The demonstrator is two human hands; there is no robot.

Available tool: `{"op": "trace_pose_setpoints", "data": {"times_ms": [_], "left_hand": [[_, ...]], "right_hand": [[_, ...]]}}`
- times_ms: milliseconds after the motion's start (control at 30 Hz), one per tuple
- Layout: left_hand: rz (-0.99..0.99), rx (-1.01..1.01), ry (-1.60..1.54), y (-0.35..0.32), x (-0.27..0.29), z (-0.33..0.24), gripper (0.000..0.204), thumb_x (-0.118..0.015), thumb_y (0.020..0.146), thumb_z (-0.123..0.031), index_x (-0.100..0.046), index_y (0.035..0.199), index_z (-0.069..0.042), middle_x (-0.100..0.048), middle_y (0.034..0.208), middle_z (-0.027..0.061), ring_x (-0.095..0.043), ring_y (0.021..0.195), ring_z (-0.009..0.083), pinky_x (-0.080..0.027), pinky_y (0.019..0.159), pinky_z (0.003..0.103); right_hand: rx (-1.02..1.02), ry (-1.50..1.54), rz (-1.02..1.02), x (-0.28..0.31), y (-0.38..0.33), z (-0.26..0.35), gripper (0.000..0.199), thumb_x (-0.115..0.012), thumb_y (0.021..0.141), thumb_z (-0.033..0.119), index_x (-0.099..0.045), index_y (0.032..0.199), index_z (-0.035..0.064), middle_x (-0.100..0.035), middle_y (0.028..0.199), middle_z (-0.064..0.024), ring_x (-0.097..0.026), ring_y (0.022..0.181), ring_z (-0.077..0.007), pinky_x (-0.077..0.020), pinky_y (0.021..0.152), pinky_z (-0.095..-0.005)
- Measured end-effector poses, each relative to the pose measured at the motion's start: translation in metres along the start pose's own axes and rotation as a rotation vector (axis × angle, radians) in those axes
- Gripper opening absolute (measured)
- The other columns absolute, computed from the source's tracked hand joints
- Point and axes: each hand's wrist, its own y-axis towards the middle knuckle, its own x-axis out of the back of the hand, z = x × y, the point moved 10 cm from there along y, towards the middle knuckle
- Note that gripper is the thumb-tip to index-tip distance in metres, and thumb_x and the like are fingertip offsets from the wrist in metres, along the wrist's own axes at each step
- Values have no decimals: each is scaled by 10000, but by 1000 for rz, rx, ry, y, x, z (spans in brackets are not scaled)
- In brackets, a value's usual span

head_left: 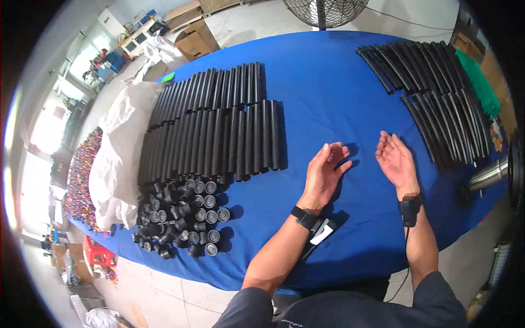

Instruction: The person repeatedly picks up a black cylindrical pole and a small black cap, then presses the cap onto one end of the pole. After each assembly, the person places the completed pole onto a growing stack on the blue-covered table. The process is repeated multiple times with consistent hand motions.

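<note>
My left hand (pixel 325 174) is raised over the blue-covered table, fingers loosely curved and apart, holding nothing. To its right, my right hand (pixel 395 158) is turned palm up with its fingers stretched out, also without anything in it. Left of my hands lie two rows of black tubes (pixel 219 136), side by side. In front of those tubes sits a loose heap of round black caps (pixel 210 216), some standing upright and others tipped over. Two more rows of slimmer black tubes (pixel 445 120) lie at the right, nearest to my right hand.
A white sack (pixel 117 147) lies at the table's left, beside a mass of small multicoloured pieces (pixel 82 175). A metal cylinder (pixel 488 176) juts in at the right edge. Beyond the blue cloth (pixel 322 71) stands a fan (pixel 322 12). Near my left wrist rests a black-and-white object (pixel 322 233).
</note>
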Motion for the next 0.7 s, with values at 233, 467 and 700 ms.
{"op": "trace_pose_setpoints", "data": {"times_ms": [233, 467, 700], "left_hand": [[46, -26, 167, 2, -6, 2, 428, -587, 1038, -435, -642, 1242, -62, -659, 1229, 100, -575, 1249, 263, -437, 1085, 454], [65, 77, 366, -7, -13, -7, 378, -553, 1065, -372, -641, 1244, -52, -672, 1200, 84, -594, 1227, 238, -452, 1060, 455], [-234, -215, 1193, -24, -24, -120, 425, -621, 1045, -293, -634, 1310, 38, -701, 1216, 126, -652, 1172, 220, -528, 987, 376]], "right_hand": [[-7, -95, 147, -8, 6, -17, 351, -627, 1021, 289, -631, 1262, 35, -675, 1112, -65, -636, 1045, -182, -510, 965, -358], [11, -94, 217, -17, 5, -18, 268, -629, 1023, 260, -683, 1186, 55, -683, 1045, -58, -630, 974, -164, -514, 900, -335], [21, -114, 198, -12, 2, -13, 201, -651, 1014, 232, -697, 1119, 67, -679, 984, -50, -629, 913, -161, -519, 841, -324]]}}
